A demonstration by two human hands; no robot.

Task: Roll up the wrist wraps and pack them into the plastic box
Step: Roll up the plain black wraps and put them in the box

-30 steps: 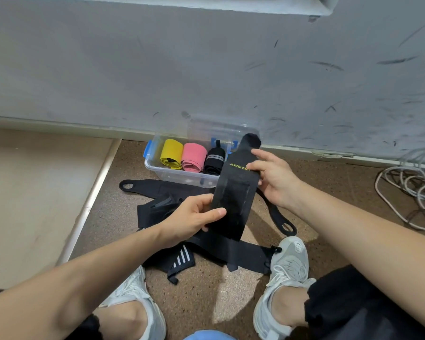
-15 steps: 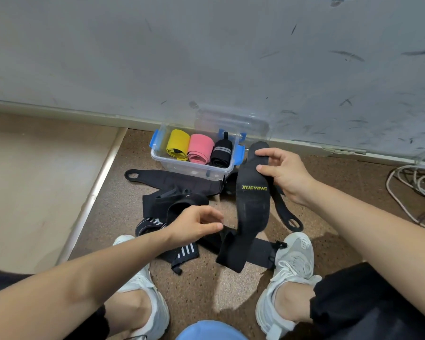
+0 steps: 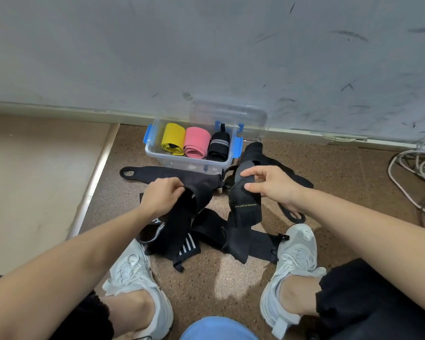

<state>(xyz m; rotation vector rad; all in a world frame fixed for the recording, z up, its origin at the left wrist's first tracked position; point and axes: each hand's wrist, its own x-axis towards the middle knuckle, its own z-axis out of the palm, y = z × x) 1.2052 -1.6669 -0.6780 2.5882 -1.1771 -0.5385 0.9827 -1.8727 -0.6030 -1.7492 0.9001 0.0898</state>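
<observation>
While in hand (image 3: 272,186) — wrap (image 3: 243,207) beside box (image 3: 182,163)

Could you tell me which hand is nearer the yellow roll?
Left. The left hand sits in front of the yellow roll; the right hand is farther off, rightward.

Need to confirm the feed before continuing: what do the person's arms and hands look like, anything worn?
The left forearm and right forearm are bare to the frame edge, no sleeves showing. The left hand and right hand are ungloved, with no rings, watch or wristband visible.
</observation>
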